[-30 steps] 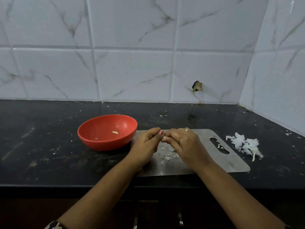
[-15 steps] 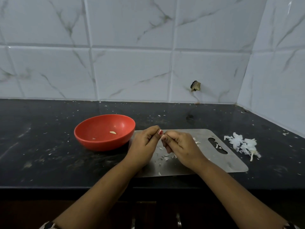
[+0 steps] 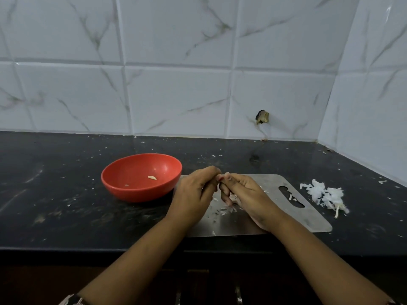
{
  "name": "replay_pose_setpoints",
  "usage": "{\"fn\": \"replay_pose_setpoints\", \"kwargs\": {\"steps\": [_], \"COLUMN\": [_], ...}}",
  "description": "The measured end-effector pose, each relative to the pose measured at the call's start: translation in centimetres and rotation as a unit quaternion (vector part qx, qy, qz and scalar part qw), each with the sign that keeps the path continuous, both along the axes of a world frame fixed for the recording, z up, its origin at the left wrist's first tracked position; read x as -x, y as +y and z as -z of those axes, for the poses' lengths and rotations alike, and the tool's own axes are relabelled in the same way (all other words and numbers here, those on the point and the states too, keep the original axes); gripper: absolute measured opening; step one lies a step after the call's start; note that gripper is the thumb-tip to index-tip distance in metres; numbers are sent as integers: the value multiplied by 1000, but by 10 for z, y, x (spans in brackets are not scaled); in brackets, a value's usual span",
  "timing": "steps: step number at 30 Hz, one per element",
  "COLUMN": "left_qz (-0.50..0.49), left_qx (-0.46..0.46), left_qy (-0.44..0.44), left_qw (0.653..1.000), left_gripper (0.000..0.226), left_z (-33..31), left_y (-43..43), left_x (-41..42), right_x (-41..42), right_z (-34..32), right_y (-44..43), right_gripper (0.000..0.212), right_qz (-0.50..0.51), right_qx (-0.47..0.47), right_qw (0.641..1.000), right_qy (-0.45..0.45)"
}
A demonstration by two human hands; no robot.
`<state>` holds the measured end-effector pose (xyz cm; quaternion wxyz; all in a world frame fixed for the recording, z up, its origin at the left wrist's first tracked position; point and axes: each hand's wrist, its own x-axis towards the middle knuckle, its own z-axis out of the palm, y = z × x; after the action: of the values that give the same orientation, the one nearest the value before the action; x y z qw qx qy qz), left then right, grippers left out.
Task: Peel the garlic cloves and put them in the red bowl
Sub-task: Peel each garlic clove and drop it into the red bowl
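Note:
A red bowl (image 3: pixel 141 176) stands on the black counter, left of a steel cutting board (image 3: pixel 273 183). One peeled garlic clove (image 3: pixel 152 177) lies inside the bowl. Above the board's left part my left hand (image 3: pixel 195 191) and my right hand (image 3: pixel 244 192) meet fingertip to fingertip, both with curled fingers pinching a small garlic clove (image 3: pixel 225 174) that is almost wholly hidden between them. Bits of white skin (image 3: pixel 222 211) lie on the board under my hands.
A heap of white garlic skins (image 3: pixel 323 194) sits on the counter right of the board. The tiled wall runs along the back and the right side. Skin flecks dot the black counter (image 3: pixel 66 194), whose front edge is near my forearms.
My right hand has turned slightly, its fingers now hanging lower over the board. Both hands stay joined at the clove. The view has shifted a little.

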<state>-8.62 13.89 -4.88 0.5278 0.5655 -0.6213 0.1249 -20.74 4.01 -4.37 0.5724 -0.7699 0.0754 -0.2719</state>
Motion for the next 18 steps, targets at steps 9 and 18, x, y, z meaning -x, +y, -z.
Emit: {"fn": "replay_pose_setpoints", "kwargs": {"steps": [9,18], "left_qz": [36,111], "left_qx": [-32,-68], "left_qy": [168,335], "left_qw": [985,933], "left_gripper": [18,27], "left_z": [-4,-11], "left_y": [2,5], "left_x": [-1,1], "right_x": [-2,-2], "right_z": [3,4], "right_y": [-2,-5], "right_gripper": [34,36], "right_qz": [62,75], "right_qx": [86,107], "right_qw": [994,991], "right_qy": [-16,-16]}}
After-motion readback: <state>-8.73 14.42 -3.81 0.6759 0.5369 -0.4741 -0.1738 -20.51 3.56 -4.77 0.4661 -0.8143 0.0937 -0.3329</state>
